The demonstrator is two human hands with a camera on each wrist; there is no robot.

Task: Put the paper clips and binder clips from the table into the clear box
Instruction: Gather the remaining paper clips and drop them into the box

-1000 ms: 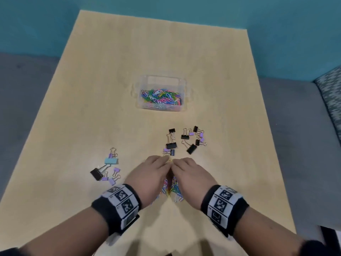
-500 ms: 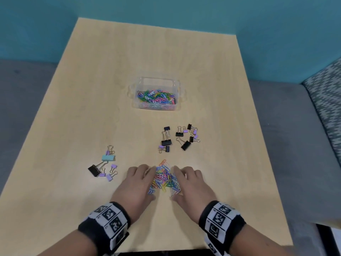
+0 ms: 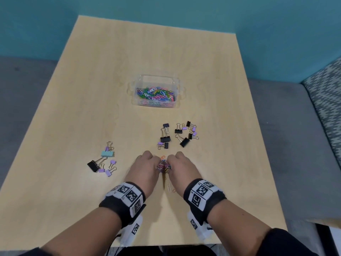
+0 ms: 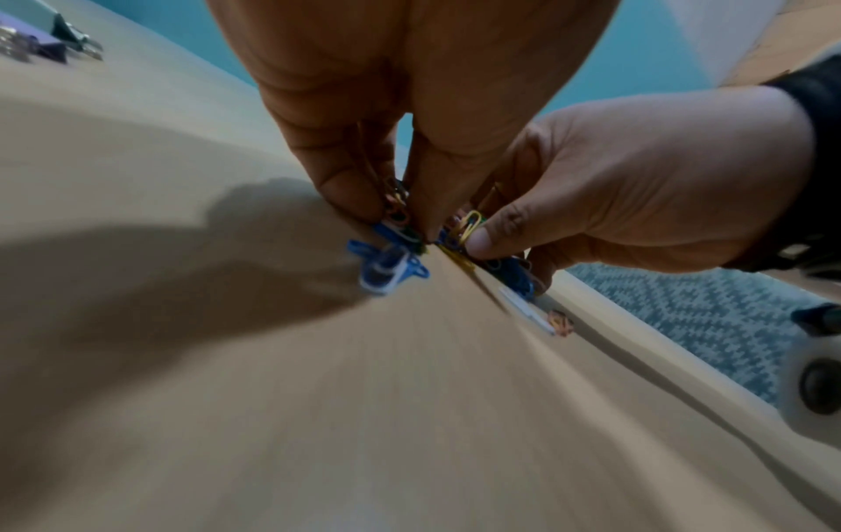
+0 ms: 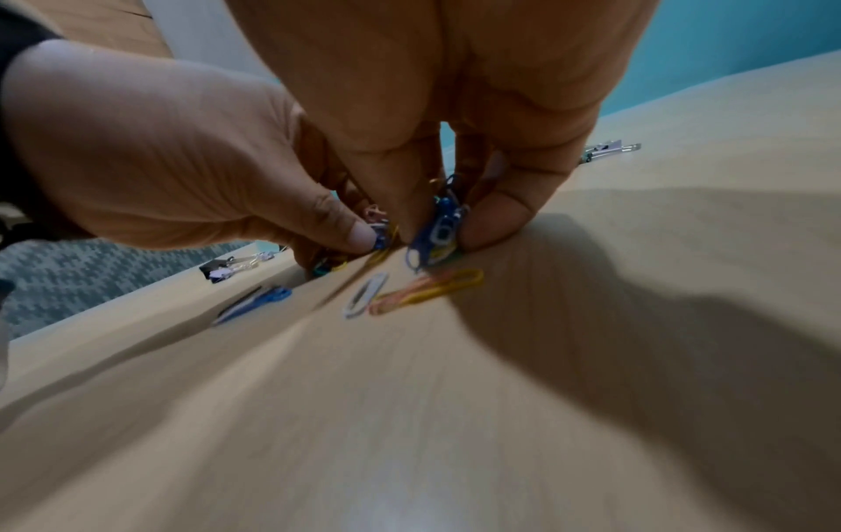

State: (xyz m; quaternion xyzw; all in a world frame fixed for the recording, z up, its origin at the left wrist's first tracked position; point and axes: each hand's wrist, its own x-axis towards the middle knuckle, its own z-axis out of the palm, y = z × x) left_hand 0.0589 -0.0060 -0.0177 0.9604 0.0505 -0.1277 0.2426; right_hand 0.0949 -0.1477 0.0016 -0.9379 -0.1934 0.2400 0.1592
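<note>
A bunch of coloured paper clips (image 3: pixel 163 165) sits at the near middle of the table (image 3: pixel 73 111), pinched from both sides: the left hand (image 3: pixel 145 171) and right hand (image 3: pixel 181 171) each curl fingers and thumb round their share. A few loose clips (image 3: pixel 170 188) lie just nearer. Binder clips (image 3: pixel 180 134) lie beyond, more (image 3: pixel 103 161) to the left. The clear box (image 3: pixel 156 93), holding clips, stands farther off.

No words, brands or numbers can be read; the wristbands (image 3: pixel 129 196) carry only black-and-white square code marks, with tiny print beside them too small to make out.
</note>
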